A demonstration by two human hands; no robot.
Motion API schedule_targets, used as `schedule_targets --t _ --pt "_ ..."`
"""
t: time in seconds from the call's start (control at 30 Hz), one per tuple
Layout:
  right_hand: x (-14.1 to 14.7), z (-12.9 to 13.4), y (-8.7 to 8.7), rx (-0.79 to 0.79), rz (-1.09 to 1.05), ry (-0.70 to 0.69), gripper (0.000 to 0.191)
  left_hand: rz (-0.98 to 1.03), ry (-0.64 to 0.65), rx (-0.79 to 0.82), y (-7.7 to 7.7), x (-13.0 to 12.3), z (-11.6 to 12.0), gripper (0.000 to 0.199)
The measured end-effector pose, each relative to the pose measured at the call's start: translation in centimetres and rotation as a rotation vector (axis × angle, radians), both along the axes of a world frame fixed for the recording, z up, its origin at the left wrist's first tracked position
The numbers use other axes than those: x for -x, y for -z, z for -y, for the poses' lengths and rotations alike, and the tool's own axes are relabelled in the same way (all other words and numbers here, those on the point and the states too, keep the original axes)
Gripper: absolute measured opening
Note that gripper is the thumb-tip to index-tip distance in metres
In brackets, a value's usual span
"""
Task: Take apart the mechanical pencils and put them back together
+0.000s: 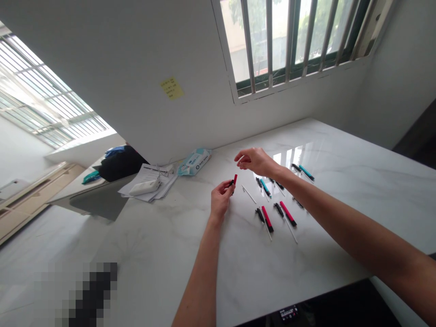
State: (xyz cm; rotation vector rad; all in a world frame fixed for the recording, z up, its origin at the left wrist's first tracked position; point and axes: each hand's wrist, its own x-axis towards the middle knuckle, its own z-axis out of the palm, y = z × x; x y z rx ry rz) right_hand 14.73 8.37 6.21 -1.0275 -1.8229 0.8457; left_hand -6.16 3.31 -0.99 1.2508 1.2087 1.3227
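My left hand (222, 196) is closed around a red pen barrel (235, 178) standing upright, with a black pen part against it. My right hand (252, 160) hangs above and to the right, fingers loosely curved and apart, with nothing visible in them. A thin white refill (249, 194) lies on the table just right of the left hand. Nearer me, two sets of pen parts lie side by side, each with a red barrel (267, 219), a black part (260, 215) and a white refill (291, 227). A teal barrel (265, 187) lies below the right wrist; the right forearm partly hides other parts.
Another teal barrel (306, 172) lies beyond the right forearm. Against the wall are a wet wipes pack (195, 162) and papers (150, 180) under a white device (145, 187). A black object with a small screen (289, 313) sits at the front edge of the table (163, 254).
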Motion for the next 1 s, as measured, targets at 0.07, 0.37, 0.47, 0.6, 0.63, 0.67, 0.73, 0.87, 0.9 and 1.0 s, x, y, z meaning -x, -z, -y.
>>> schedule_targets --t 0.07,0.37,0.47,0.6,0.63,0.67,0.73,0.87,0.9,1.0 --pt "0.2 0.6 -0.6 -0.014 0.039 0.033 0.018 0.002 -0.001 -0.004 0.0 0.0 0.1 0.041" --pt "-0.1 2.2 -1.9 -0.228 0.186 0.152 0.02 0.026 -0.004 -0.008 0.4 0.0 0.2 0.039" --pt "-0.6 3.7 0.3 -0.139 0.154 0.138 0.024 0.014 -0.006 -0.018 0.6 0.1 0.3 0.039" --pt "-1.2 5.8 4.2 0.063 0.03 0.175 0.029 -0.004 -0.018 -0.009 0.7 0.2 0.3 0.038" --pt "-1.2 6.1 4.9 0.085 -0.012 0.171 0.03 -0.019 -0.023 -0.009 0.6 0.3 0.3 0.038" --pt "-1.3 6.3 5.4 0.086 -0.035 0.169 0.03 -0.037 -0.027 -0.009 0.6 0.3 0.4 0.037" --pt "-1.3 6.4 5.7 0.062 -0.045 0.187 0.03 -0.086 -0.032 -0.014 0.6 0.2 0.7 0.035" --pt "-1.1 6.1 5.5 -0.075 -0.016 0.265 0.033 -0.188 -0.001 -0.033 0.6 0.0 1.4 0.031" --pt "-1.0 6.1 5.6 -0.105 -0.006 0.272 0.035 -0.212 0.008 -0.035 0.5 0.0 1.6 0.031" --pt "-0.7 6.1 6.3 -0.128 -0.02 0.294 0.036 -0.285 0.027 -0.044 0.3 -0.1 2.1 0.029"
